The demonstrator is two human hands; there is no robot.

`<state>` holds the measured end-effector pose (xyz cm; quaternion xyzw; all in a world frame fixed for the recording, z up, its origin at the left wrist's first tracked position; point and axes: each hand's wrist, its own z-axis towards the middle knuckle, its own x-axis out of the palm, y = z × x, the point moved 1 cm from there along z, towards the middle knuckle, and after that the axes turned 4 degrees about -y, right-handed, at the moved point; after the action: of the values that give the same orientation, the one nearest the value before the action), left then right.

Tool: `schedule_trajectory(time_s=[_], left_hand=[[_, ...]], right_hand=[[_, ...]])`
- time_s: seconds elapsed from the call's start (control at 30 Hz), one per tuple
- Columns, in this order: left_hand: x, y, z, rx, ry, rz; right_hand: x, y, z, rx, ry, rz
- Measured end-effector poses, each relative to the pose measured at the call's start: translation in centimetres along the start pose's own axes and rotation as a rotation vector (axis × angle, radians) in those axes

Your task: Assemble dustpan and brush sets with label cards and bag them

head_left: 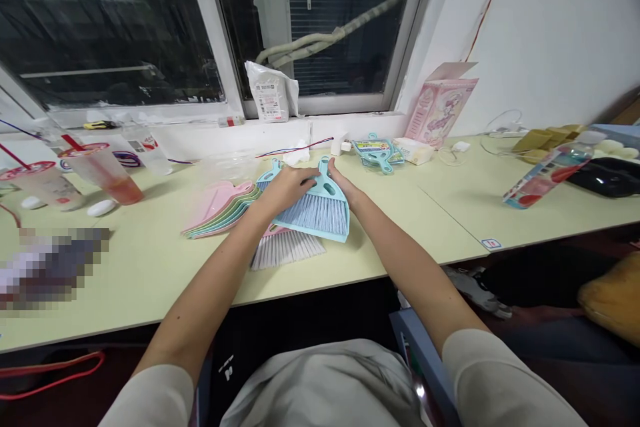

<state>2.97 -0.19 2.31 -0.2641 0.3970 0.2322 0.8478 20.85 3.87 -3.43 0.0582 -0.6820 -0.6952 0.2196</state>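
In the head view, a light-blue dustpan is held tilted above the table with a light-blue hand brush lying in it, bristles towards me. My left hand is closed over the brush from the left, its fingertips near the handle. Along the dustpan's right edge, by the handle, my right hand grips it; some of its fingers are hidden behind. Below lies a pink brush with white bristles, partly covered. To the left rests a stack of pink, green and blue dustpans. Another blue brush shows behind my left hand.
A blue dustpan set with a label lies at the back, beside a pink box. Drink cups stand on the left. A bottle and a black case are on the right. The table's front edge runs before me.
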Motion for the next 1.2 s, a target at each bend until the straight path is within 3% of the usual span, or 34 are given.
schedule_trajectory(time_s=[0.13,0.2,0.27,0.33,0.47,0.87,1.2], left_hand=[[0.6,0.3,-0.7,-0.141,-0.049,-0.075],[0.6,0.7,-0.8,-0.268,-0.068,-0.111],[0.5,1.0,-0.9,-0.324,-0.006,-0.156],[0.3,1.3,-0.9,-0.324,0.054,-0.174],[0.0,1.7,-1.0,-0.357,-0.026,-0.141],[0.2,1.7,-1.3,-0.462,-0.078,-0.160],[1.2,1.6,-1.2,-0.510,-0.111,-0.271]], right_hand=[[-0.2,-0.5,-0.3,0.185,0.045,0.103],[-0.3,-0.6,-0.5,0.195,0.042,0.102],[-0.3,-0.3,-0.7,0.176,0.043,0.095],[-0.4,0.1,-0.9,0.164,0.058,0.080],[-0.9,0.7,-0.9,0.146,0.101,0.047],[-0.1,0.3,-0.5,0.086,-0.038,-0.024],[-0.5,0.2,-0.1,0.071,-0.034,-0.029]])
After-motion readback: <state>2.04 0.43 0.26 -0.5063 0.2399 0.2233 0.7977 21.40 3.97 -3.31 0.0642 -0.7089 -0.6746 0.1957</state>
